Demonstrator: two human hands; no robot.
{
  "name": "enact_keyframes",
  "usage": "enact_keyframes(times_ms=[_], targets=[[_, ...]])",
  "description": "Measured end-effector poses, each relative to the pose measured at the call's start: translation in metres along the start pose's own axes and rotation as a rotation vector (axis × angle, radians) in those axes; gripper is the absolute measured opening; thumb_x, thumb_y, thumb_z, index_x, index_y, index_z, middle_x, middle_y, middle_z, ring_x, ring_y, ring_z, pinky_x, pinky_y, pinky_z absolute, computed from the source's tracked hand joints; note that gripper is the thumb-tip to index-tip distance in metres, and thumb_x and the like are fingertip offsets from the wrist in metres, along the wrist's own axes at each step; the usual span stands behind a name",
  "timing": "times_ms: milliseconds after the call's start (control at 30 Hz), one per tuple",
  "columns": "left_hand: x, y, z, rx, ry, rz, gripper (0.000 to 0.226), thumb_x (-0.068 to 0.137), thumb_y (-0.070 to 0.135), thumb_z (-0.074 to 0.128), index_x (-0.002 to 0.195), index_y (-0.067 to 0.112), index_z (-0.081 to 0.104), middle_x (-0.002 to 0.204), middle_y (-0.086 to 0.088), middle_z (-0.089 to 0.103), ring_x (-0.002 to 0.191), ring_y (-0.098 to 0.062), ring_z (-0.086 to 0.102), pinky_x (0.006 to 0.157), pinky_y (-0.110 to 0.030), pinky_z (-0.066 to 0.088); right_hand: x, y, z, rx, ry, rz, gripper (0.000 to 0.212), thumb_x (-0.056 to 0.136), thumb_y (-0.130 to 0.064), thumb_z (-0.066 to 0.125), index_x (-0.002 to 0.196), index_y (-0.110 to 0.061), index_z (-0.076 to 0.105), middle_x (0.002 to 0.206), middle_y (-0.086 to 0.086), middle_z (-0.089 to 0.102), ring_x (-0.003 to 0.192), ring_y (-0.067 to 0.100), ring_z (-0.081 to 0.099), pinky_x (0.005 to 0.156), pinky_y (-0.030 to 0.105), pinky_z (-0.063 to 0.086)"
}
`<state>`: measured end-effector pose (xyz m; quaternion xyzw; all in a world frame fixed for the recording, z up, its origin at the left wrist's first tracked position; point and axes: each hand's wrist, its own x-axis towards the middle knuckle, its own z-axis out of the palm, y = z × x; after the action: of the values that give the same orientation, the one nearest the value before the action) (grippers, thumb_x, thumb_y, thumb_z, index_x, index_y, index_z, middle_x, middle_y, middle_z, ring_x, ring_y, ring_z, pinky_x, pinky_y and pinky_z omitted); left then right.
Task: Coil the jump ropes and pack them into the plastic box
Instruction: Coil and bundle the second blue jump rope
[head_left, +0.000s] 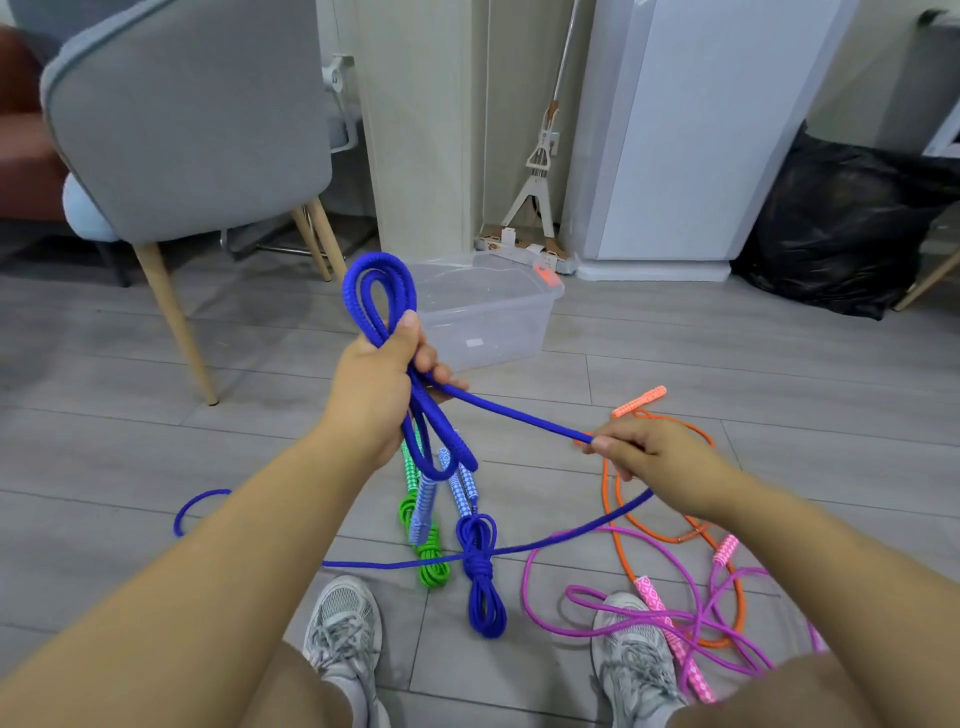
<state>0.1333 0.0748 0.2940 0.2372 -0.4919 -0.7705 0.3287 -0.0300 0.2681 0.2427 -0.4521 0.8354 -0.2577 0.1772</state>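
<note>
Over on the left stands a grey chair (182, 119). Next up, the left hand (374, 384) has its fingers wrapped round a few loops of the blue jump rope (519, 414), held up just in front of the clear plastic box (498, 322) on the floor. Below lie a tied green rope (434, 569) and a tied blue coil (480, 564). The right hand (644, 452) pinches the loose blue strand, with the orange rope (638, 401) and pink rope (652, 595) sprawled uncoiled near the right shoe (634, 649).

Blue rope (519, 413) partly looped, tail trailing. Green bundle (434, 569), blue bundle (483, 582) coiled; orange rope (605, 491), pink rope (653, 600) loose. Clear box (483, 332) open.
</note>
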Motion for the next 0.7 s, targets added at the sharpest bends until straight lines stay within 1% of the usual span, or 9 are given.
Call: enact_keyframes(times_ms=[100, 167, 267, 333, 400, 467, 533, 633, 700], targets=[[0.003, 0.003, -0.003, -0.018, 0.052, 0.023, 0.032, 0.1, 0.025, 0.042, 0.07, 0.014, 0.042, 0.05, 0.004, 0.035, 0.042, -0.01, 0.036, 0.051, -0.029, 0.053, -0.001, 0.016, -0.002, -0.07, 0.003, 0.026, 0.018, 0.095, -0.03, 0.049, 0.083, -0.038, 0.059, 0.062, -0.008, 0.054, 0.063, 0.003, 0.052, 0.063, 0.02, 0.039], [0.005, 0.005, -0.005, -0.028, 0.103, 0.036, 0.032, 0.1, 0.025, 0.042, 0.07, 0.015, 0.041, 0.05, 0.004, 0.035, 0.041, -0.009, 0.034, 0.047, -0.025, 0.046, 0.0, 0.022, -0.001, -0.098, -0.009, 0.054, 0.012, 0.096, -0.029, 0.048, 0.089, -0.036, 0.055, 0.065, -0.011, 0.052, 0.066, 0.003, 0.052, 0.064, 0.02, 0.037], [0.008, 0.004, -0.009, 0.031, 0.146, 0.062, 0.028, 0.1, 0.023, 0.044, 0.073, 0.015, 0.041, 0.055, 0.002, 0.034, 0.042, -0.009, 0.034, 0.046, -0.024, 0.042, 0.002, 0.021, 0.001, -0.175, -0.004, 0.088, 0.005, 0.096, -0.032, 0.046, 0.093, -0.032, 0.049, 0.072, -0.012, 0.051, 0.074, 0.014, 0.053, 0.065, 0.025, 0.038], [0.009, 0.001, -0.009, 0.104, 0.146, 0.076, 0.024, 0.099, 0.019, 0.045, 0.076, 0.016, 0.042, 0.058, 0.001, 0.034, 0.044, -0.009, 0.033, 0.047, -0.024, 0.04, 0.002, 0.008, 0.001, -0.257, 0.033, 0.072, 0.008, 0.096, -0.033, 0.045, 0.095, -0.029, 0.052, 0.074, -0.009, 0.053, 0.077, 0.018, 0.052, 0.067, 0.029, 0.041], [0.008, -0.004, -0.008, 0.198, 0.13, 0.082, 0.02, 0.099, 0.016, 0.045, 0.079, 0.015, 0.046, 0.06, 0.0, 0.036, 0.047, -0.01, 0.034, 0.048, -0.025, 0.039, -0.001, -0.013, -0.002, -0.291, 0.049, 0.018, 0.014, 0.096, -0.034, 0.046, 0.099, -0.027, 0.057, 0.072, -0.011, 0.051, 0.076, 0.016, 0.05, 0.068, 0.029, 0.041], [0.007, -0.009, -0.006, 0.319, 0.12, 0.071, 0.017, 0.098, 0.018, 0.046, 0.083, 0.012, 0.049, 0.061, 0.0, 0.041, 0.05, -0.012, 0.037, 0.051, -0.027, 0.04, -0.005, -0.036, -0.004, -0.213, 0.025, -0.056, 0.014, 0.095, -0.032, 0.048, 0.098, -0.025, 0.06, 0.069, -0.014, 0.05, 0.071, 0.009, 0.048, 0.066, 0.025, 0.038], [0.006, -0.015, -0.004, 0.442, 0.101, 0.06, 0.018, 0.098, 0.02, 0.046, 0.084, 0.01, 0.049, 0.064, 0.0, 0.047, 0.052, -0.012, 0.042, 0.053, -0.026, 0.043, -0.01, -0.058, -0.006, -0.077, 0.031, -0.121, 0.012, 0.093, -0.031, 0.051, 0.093, -0.024, 0.062, 0.068, -0.014, 0.052, 0.067, 0.004, 0.048, 0.064, 0.022, 0.037], [0.001, -0.022, 0.004, 0.56, 0.049, 0.061, 0.017, 0.098, 0.022, 0.045, 0.084, 0.014, 0.048, 0.07, 0.0, 0.052, 0.055, -0.011, 0.05, 0.054, -0.024, 0.044, -0.012, -0.085, -0.008, 0.117, 0.078, -0.159, 0.012, 0.093, -0.028, 0.053, 0.087, -0.023, 0.062, 0.062, -0.011, 0.051, 0.06, 0.002, 0.048, 0.062, 0.02, 0.039], [-0.001, -0.025, 0.01, 0.582, 0.014, 0.052, 0.018, 0.098, 0.022, 0.045, 0.083, 0.014, 0.048, 0.069, -0.001, 0.053, 0.051, -0.008, 0.053, 0.053, -0.022, 0.045, -0.008, -0.096, -0.005, 0.184, 0.108, -0.174, 0.012, 0.092, -0.025, 0.053, 0.084, -0.021, 0.061, 0.06, -0.009, 0.05, 0.057, 0.003, 0.047, 0.059, 0.015, 0.038]])
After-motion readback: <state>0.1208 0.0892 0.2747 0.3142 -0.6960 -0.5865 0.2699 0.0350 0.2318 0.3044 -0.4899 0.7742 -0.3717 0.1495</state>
